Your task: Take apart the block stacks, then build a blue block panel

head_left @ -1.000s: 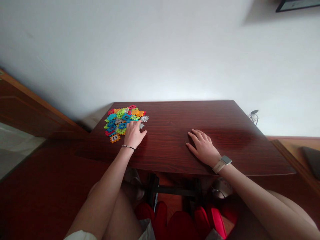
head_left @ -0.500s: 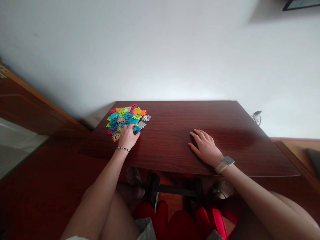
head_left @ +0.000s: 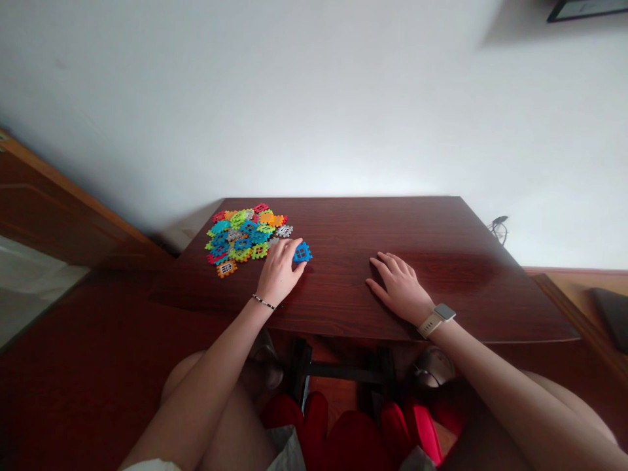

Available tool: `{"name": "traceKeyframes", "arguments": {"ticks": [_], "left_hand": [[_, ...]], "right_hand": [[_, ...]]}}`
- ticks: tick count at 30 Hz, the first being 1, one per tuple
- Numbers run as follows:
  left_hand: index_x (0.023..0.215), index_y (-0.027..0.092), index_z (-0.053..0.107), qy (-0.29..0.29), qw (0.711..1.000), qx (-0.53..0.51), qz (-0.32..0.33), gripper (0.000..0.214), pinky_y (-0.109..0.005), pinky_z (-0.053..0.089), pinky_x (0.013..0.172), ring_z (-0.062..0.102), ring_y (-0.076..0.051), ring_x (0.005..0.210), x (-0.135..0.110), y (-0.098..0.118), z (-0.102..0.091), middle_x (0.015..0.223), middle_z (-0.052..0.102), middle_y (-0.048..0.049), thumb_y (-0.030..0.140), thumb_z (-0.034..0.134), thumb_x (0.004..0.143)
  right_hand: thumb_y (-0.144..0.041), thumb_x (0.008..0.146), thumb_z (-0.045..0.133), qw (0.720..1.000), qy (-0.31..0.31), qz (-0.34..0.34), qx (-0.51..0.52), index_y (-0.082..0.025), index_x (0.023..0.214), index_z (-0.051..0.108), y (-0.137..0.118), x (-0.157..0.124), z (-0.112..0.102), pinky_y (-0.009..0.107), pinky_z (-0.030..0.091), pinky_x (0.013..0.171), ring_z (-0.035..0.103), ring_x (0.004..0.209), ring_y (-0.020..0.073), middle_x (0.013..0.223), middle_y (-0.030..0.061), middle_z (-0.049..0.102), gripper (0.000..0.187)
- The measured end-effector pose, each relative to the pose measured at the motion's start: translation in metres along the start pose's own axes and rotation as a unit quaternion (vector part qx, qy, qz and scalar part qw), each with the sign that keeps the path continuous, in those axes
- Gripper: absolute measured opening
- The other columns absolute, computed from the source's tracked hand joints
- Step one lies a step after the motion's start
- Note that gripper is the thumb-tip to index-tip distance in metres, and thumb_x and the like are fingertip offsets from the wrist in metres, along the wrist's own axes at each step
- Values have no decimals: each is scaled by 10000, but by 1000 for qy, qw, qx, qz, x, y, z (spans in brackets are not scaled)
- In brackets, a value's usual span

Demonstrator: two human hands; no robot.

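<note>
Blue plastic tile with window print (head_left: pixel 302 252), touching left-hand fingers (head_left: pixel 290 246)

Soft, even light washes over the wall (head_left: pixel 294 98), pale glare streaks the tabletop (head_left: pixel 441 261), and wide-angle distortion bows the picture's edges.

- Domestic room, most likely a home, seen from beside a small desk
- White painted wall (head_left: pixel 294 98) behind the desk
- Framed picture (head_left: pixel 586 10) hung high on the wall
- Dark wood-grain surface (head_left: pixel 392 222) of household furniture
- Panelled wooden door (head_left: pixel 44 209) at the left
- Coiled cable (head_left: pixel 499 229) beyond the far right corner of the desk
</note>
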State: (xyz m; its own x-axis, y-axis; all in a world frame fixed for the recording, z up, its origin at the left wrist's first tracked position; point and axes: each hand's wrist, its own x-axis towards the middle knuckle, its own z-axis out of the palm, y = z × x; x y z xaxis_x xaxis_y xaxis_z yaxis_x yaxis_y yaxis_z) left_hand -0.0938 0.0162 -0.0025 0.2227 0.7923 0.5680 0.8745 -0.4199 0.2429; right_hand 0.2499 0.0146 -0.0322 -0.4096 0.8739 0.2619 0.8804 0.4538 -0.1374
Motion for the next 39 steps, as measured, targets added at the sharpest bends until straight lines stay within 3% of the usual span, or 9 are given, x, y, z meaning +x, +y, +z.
{"name": "traceKeyframes", "arguments": {"ticks": [7,11,15,18,22,26,30,33,39], "left_hand": [[1498,271,515,-51,996,-73,22,617,-518,544,1145,618,-319,1287,-2,33,22,1368,653,-114,189,770,941],[1480,253,525,-86,992,-93,7,617,-531,545,1143,633,-330,1293,-5,41,37,1366,651,-129,247,808,932],[1444,233,541,-85,990,-110,-8,559,-530,562,1112,670,-335,1244,-5,46,45,1324,672,-139,352,802,964],[1448,250,537,-85,985,-149,-18,539,-484,596,1056,718,-287,1126,-6,51,45,1305,678,-123,407,773,990],[1489,274,510,-118,964,-236,-21,582,-391,633,940,712,-174,895,-7,54,41,1342,665,-90,321,777,974],[1510,290,500,-134,954,-267,-10,636,-391,627,958,703,-171,930,-8,53,41,1363,658,-89,200,766,939],[1463,262,541,-106,965,-238,-19,591,-453,609,1018,689,-235,1072,-8,52,43,1313,696,-97,135,735,920],[1459,258,543,-108,970,-216,9,556,-507,582,1069,684,-259,1110,-7,53,43,1289,728,-88,90,657,942],[1422,258,572,-123,971,-204,29,480,-501,583,1047,692,-273,1102,-5,56,40,1227,733,-85,152,691,969]], "right_hand": [[-519,1113,454,1000,-5,2,1,-159,1587,554,-1,0,0,591,432,1230,438,1552,388,1655,207,526,604],[-521,1116,441,1000,-5,3,5,-132,1582,553,-1,-1,-1,594,429,1232,434,1548,393,1654,217,524,617],[-526,1117,426,1000,-1,-2,8,-152,1593,544,-1,-1,-2,604,436,1211,436,1542,399,1652,221,523,617],[-527,1116,419,1000,2,-5,10,-176,1600,537,-1,-1,-2,604,438,1199,438,1538,398,1644,218,531,610],[-529,1116,416,1000,0,-3,9,-161,1585,546,-1,-1,-1,590,426,1207,438,1536,393,1645,219,527,610],[-525,1112,437,1000,-4,0,3,-152,1586,541,-1,-1,-1,580,417,1221,438,1538,387,1649,216,525,612],[-525,1117,427,1000,-3,0,3,-146,1579,547,-2,-1,-1,591,422,1221,439,1541,394,1650,214,526,609],[-527,1118,420,1000,-4,-1,4,-146,1580,545,-2,-1,-2,595,432,1212,441,1539,397,1647,217,529,611],[-519,1112,430,1000,1,-1,2,-151,1579,548,-2,-1,-1,587,435,1214,447,1537,394,1648,212,528,606]]}}
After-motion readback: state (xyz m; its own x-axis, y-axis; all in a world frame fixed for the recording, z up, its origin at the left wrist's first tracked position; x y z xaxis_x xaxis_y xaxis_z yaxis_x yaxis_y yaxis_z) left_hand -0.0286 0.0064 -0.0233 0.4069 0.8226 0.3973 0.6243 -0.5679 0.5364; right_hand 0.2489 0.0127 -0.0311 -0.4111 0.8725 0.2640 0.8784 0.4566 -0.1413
